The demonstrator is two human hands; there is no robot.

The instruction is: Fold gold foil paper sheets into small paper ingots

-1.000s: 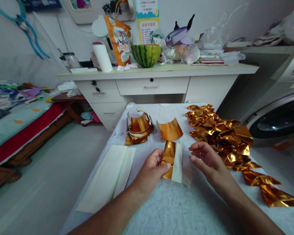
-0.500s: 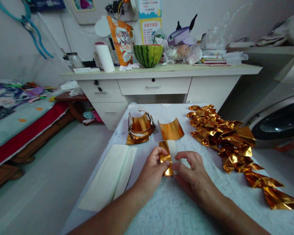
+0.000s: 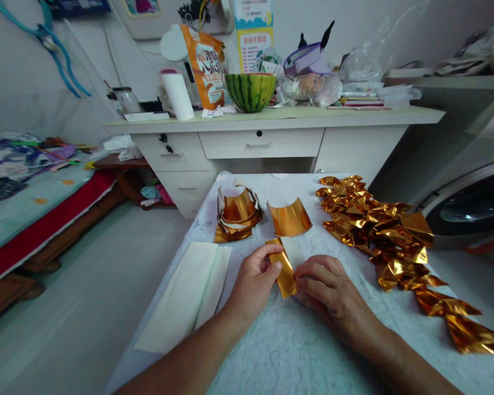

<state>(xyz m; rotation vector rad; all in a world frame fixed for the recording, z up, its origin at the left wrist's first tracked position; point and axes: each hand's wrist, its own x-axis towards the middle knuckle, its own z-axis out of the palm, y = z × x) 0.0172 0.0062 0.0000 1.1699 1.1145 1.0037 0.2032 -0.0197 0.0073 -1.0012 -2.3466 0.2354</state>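
A gold foil paper sheet (image 3: 285, 272), partly folded with its white back showing, lies between my hands over the table. My left hand (image 3: 258, 274) pinches its left side between thumb and fingers. At its right edge, the fingers of my right hand (image 3: 325, 282) are bent and press against the paper; their tips are partly hidden. Just beyond is a single curved gold sheet (image 3: 290, 218). A stack of curled gold sheets (image 3: 236, 214) stands to the left of that. Folded gold foil pieces (image 3: 379, 236) form a long pile on the right.
Folded white paper (image 3: 183, 299) lies on the cloth-covered table (image 3: 255, 356) at the left. Behind stands a white desk (image 3: 226, 127) with a cut watermelon (image 3: 250, 92) and an orange bag (image 3: 208, 71). A washing machine (image 3: 469, 197) is at right, a bed (image 3: 33, 214) at left.
The gold paper has tilted, its lower end swinging right, and its gold strip looks narrower. My right fingers have closed in on its right edge.
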